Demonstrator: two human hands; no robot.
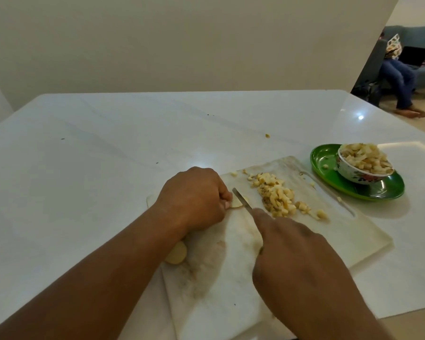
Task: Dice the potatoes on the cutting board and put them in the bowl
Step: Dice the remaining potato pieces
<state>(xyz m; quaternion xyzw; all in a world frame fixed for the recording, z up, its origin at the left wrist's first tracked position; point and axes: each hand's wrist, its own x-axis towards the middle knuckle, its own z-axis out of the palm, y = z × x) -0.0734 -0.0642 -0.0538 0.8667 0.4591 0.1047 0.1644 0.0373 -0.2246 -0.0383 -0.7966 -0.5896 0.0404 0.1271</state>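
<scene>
My left hand (194, 197) is curling its fingers onto a potato slice (238, 202), hiding most of it. My right hand (302, 261) is gripping the knife (242, 201); its handle is buried in my fist, only the blade showing, laid across the slice. Diced potato (277, 195) is piling at two o'clock on the cutting board (334, 231). Another potato piece (176, 253) is peeking out under my left wrist. The heaped bowl (364, 164) is sitting on a green plate (383, 190), further toward two o'clock.

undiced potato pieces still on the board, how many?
2: one potato piece held by the left hand under the knife, one potato slice beneath the left wrist. More may be hidden.
</scene>
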